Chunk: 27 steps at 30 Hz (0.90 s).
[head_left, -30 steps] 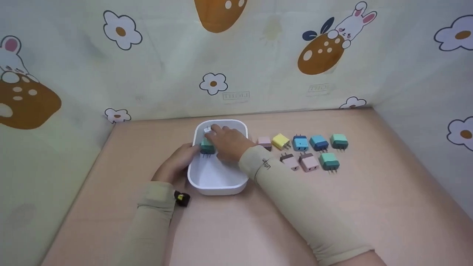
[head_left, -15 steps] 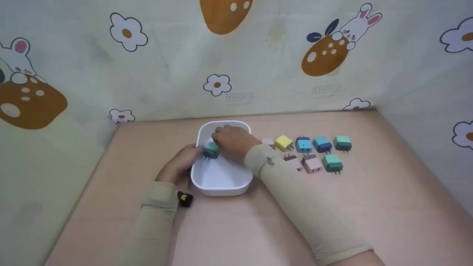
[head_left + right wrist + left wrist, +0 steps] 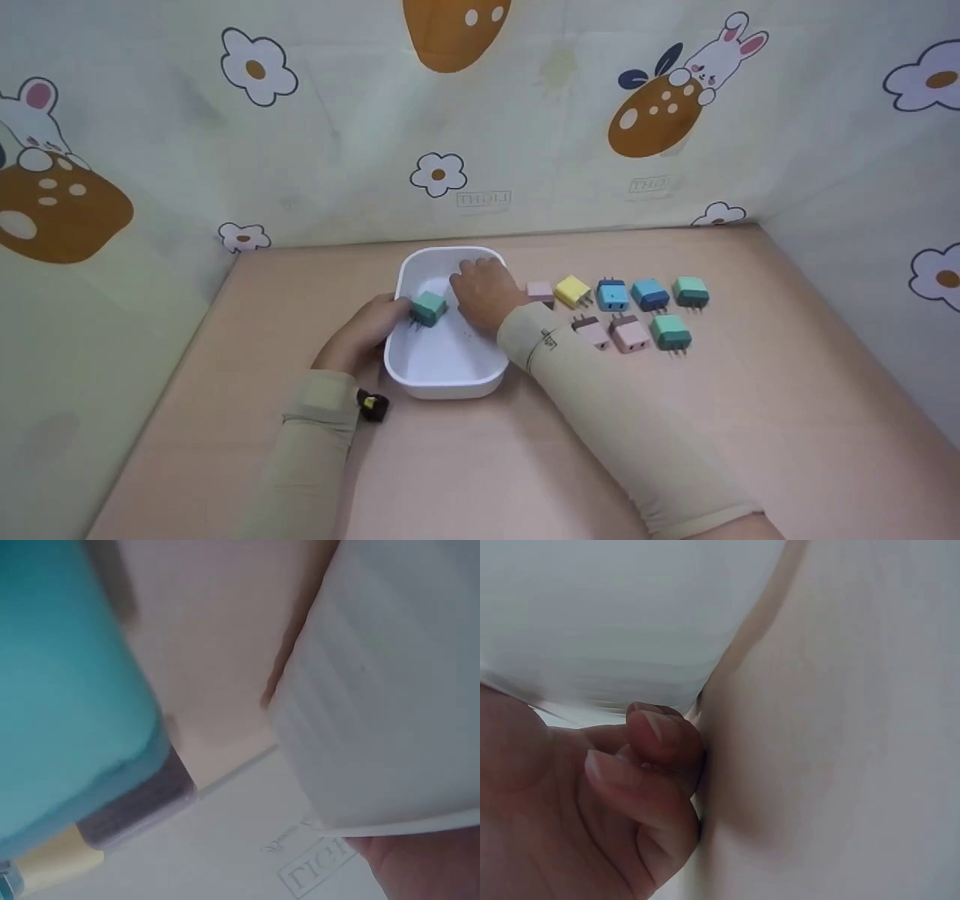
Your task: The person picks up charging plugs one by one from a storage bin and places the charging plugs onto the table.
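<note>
My left hand [image 3: 367, 326] grips the left side of a white plastic box [image 3: 446, 390]; its thumb lies at the rim. In the left wrist view, curled fingers [image 3: 641, 795] press against the box's outer wall. Inside the box, a green charger plug [image 3: 429, 308] lies tilted beside my left thumb, its prongs toward the lower left. My right hand [image 3: 486, 296] reaches into the box's far right corner with its fingers bent down. Its fingertips are hidden, and so is anything between them. The right wrist view shows only part of that hand [image 3: 412, 866] past the box's rim.
Right of the box, charger plugs lie in two rows: pink [image 3: 540, 292], yellow [image 3: 573, 292], light blue [image 3: 613, 297], blue [image 3: 650, 295] and green [image 3: 691, 291] behind; two pink [image 3: 628, 334] and another green [image 3: 670, 331] in front. A patterned curtain [image 3: 337, 172] encloses the table.
My right hand has moved rightward within the box. A white plug seen at its fingertips earlier is now out of sight. The green plug has turned and shifted slightly. My left hand keeps its grip.
</note>
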Each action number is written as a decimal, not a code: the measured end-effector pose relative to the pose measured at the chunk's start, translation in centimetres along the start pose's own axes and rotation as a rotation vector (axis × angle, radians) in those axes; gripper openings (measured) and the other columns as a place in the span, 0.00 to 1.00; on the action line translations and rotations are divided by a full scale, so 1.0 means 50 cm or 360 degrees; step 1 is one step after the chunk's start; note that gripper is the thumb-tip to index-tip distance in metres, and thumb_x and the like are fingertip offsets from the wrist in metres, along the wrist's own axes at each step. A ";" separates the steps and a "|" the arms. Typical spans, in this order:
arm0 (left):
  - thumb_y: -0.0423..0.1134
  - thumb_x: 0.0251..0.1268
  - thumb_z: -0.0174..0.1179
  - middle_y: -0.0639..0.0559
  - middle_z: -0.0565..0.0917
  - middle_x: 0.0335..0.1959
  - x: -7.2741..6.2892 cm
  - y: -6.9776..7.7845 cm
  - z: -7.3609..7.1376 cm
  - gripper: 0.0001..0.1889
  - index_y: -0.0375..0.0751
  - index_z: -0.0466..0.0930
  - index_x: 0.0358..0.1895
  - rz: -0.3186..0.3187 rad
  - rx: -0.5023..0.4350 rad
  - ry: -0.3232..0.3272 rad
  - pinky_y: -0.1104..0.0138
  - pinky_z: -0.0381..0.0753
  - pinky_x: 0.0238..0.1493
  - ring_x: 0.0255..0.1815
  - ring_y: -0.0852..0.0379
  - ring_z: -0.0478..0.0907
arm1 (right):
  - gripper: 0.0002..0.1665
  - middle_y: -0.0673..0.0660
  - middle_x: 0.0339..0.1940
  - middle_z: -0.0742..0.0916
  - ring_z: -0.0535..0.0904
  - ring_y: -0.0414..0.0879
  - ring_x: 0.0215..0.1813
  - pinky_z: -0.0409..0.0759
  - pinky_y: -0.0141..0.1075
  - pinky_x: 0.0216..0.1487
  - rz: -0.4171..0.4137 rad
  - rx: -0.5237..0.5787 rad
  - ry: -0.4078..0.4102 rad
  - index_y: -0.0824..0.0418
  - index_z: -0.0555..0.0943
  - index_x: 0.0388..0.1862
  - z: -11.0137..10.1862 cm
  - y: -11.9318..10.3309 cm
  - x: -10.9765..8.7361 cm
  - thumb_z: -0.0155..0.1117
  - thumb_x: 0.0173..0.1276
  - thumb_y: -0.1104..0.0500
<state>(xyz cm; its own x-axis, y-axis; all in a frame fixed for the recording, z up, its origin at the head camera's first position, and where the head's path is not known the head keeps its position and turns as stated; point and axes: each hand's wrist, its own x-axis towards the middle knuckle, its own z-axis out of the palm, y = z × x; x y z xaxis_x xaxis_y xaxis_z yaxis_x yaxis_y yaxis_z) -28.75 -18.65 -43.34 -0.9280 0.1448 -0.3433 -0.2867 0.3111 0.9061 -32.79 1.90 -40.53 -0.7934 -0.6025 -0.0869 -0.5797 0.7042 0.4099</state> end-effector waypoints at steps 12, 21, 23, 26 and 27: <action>0.48 0.82 0.41 0.39 0.82 0.63 -0.004 -0.001 0.004 0.30 0.39 0.63 0.80 0.0012 -0.0068 -0.0031 0.56 0.88 0.56 0.57 0.46 0.86 | 0.21 0.59 0.56 0.86 0.87 0.53 0.53 0.86 0.46 0.61 0.0016 0.0485 -0.0051 0.61 0.77 0.71 -0.006 0.002 -0.012 0.57 0.84 0.58; 0.49 0.82 0.41 0.40 0.82 0.64 -0.008 -0.004 0.001 0.30 0.42 0.62 0.81 -0.0022 -0.0082 -0.0030 0.54 0.88 0.55 0.57 0.45 0.86 | 0.23 0.60 0.52 0.85 0.84 0.51 0.46 0.87 0.45 0.55 0.0008 0.0683 -0.0100 0.62 0.81 0.67 -0.010 -0.007 -0.036 0.63 0.77 0.57; 0.49 0.82 0.41 0.40 0.82 0.64 -0.008 -0.003 -0.001 0.30 0.42 0.62 0.80 -0.0024 -0.0070 -0.0035 0.54 0.88 0.56 0.58 0.45 0.86 | 0.23 0.59 0.52 0.86 0.83 0.50 0.47 0.87 0.45 0.55 -0.0016 0.0719 -0.0096 0.60 0.81 0.68 -0.011 -0.009 -0.045 0.65 0.77 0.56; 0.49 0.82 0.41 0.39 0.82 0.64 -0.005 -0.002 -0.001 0.30 0.41 0.64 0.80 -0.0009 -0.0034 -0.0030 0.54 0.88 0.57 0.59 0.45 0.85 | 0.23 0.56 0.50 0.86 0.83 0.49 0.47 0.86 0.42 0.53 -0.0065 0.0777 -0.0083 0.59 0.82 0.66 -0.013 -0.012 -0.061 0.69 0.75 0.55; 0.49 0.82 0.40 0.39 0.82 0.64 -0.004 -0.002 -0.002 0.30 0.40 0.64 0.80 0.0000 -0.0010 -0.0028 0.54 0.87 0.58 0.59 0.45 0.85 | 0.23 0.55 0.50 0.86 0.83 0.48 0.46 0.86 0.41 0.52 -0.0084 0.0795 -0.0076 0.58 0.82 0.66 -0.013 -0.013 -0.066 0.71 0.74 0.55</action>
<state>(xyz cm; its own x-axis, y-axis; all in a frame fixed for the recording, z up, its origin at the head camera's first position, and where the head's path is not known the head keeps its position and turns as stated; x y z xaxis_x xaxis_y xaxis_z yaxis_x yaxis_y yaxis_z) -28.54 -18.80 -43.31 -0.9236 0.1613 -0.3478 -0.2884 0.3052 0.9076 -29.67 3.19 -39.92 -0.7615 -0.6324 -0.1421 -0.6280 0.7741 -0.0798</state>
